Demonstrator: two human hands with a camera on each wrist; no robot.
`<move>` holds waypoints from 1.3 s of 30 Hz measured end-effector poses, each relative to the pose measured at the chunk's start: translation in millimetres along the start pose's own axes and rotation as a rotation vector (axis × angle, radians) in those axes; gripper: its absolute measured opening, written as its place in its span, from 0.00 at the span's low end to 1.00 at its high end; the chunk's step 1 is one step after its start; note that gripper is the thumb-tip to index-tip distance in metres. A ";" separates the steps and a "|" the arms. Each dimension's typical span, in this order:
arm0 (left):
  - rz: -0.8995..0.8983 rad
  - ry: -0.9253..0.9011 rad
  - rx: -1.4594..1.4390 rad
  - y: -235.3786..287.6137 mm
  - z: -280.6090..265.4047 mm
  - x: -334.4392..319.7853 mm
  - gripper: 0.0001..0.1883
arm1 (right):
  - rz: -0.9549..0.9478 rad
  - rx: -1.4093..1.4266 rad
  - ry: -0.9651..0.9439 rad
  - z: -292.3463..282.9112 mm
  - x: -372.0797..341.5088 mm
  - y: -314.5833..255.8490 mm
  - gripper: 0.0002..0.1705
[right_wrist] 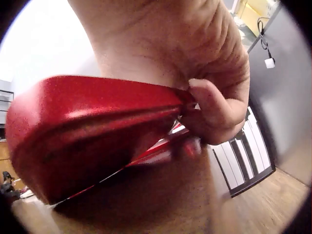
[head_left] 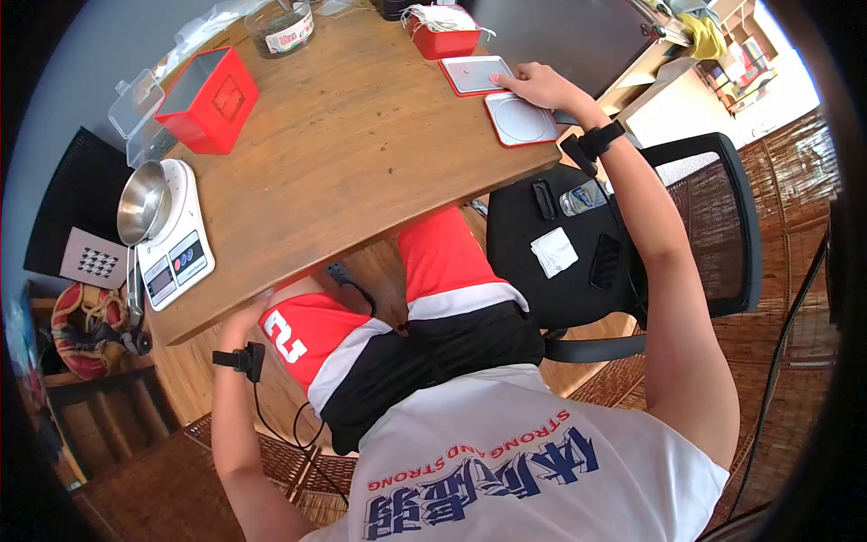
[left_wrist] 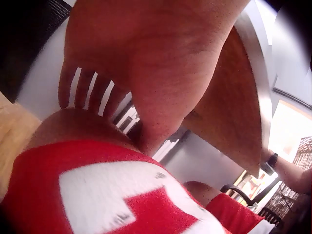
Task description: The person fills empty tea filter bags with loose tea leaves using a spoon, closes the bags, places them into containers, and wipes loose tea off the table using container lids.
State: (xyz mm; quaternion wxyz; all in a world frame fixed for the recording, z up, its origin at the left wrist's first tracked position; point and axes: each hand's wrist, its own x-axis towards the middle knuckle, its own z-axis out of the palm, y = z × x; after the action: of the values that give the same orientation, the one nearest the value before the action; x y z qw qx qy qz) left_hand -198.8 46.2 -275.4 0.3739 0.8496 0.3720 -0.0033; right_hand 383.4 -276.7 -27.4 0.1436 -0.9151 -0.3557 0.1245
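Two shallow red-rimmed lids, one silvery inside (head_left: 474, 76) and one with a round ring inside (head_left: 521, 121), lie side by side at the table's right edge. The right hand (head_left: 544, 88) holds the silvery one at its right end, its thumb over the inner face. From the right wrist, the hand (right_wrist: 209, 97) has bent fingers at the end of a glossy red lid (right_wrist: 97, 102); part of the grip is hidden. Below the table edge, the left hand (head_left: 246, 318) rests by the knee; in the left wrist view this hand (left_wrist: 141, 63) lies with fingers extended on the leg.
On the table are an open red box (head_left: 209, 104), a kitchen scale (head_left: 185, 257) with a metal bowl (head_left: 144, 202), a glass jar (head_left: 282, 34) and a red container of white strings (head_left: 442, 41). A black chair (head_left: 564, 298) with a bottle (head_left: 582, 199) stands at the right.
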 end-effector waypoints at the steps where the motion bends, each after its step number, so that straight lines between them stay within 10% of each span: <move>1: -0.021 0.022 -0.129 -34.3 9.3 8.2 0.29 | 0.006 -0.004 -0.001 -0.1 -3.3 -2.4 0.44; 11: -0.079 0.171 0.063 93.1 -23.3 -67.8 0.20 | -0.033 -0.003 0.125 4.0 -29.0 -2.3 0.41; 16: 0.066 0.069 -0.070 -4.8 7.2 -16.3 0.30 | -0.081 0.451 -0.156 -5.8 -31.1 12.5 0.30; 18: 0.072 0.113 0.017 52.5 -6.9 -38.0 0.26 | -0.157 0.916 -0.459 -11.4 -38.5 19.4 0.31; 23: 0.068 0.247 0.251 114.9 -2.1 -84.1 0.22 | -0.284 1.190 -0.454 -10.8 -74.0 -7.4 0.30; 27: 0.321 -0.094 0.011 203.0 -18.1 -115.8 0.24 | -0.081 0.710 -0.151 -13.4 -102.3 -78.3 0.26; 31: 0.460 -0.493 -0.591 285.5 -24.6 -120.5 0.30 | -0.500 0.558 0.283 18.7 -121.1 -129.6 0.20; 39: 0.345 -0.426 -1.077 361.0 -33.1 -76.5 0.29 | -0.550 0.577 0.311 46.4 -122.0 -185.2 0.15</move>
State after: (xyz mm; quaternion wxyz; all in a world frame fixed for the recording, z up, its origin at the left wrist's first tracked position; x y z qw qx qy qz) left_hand -34.1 -141.0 -1.4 0.8129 0.5696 0.0951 0.0759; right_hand 166.8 -221.8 10.0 0.4738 -0.7162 -0.5111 0.0365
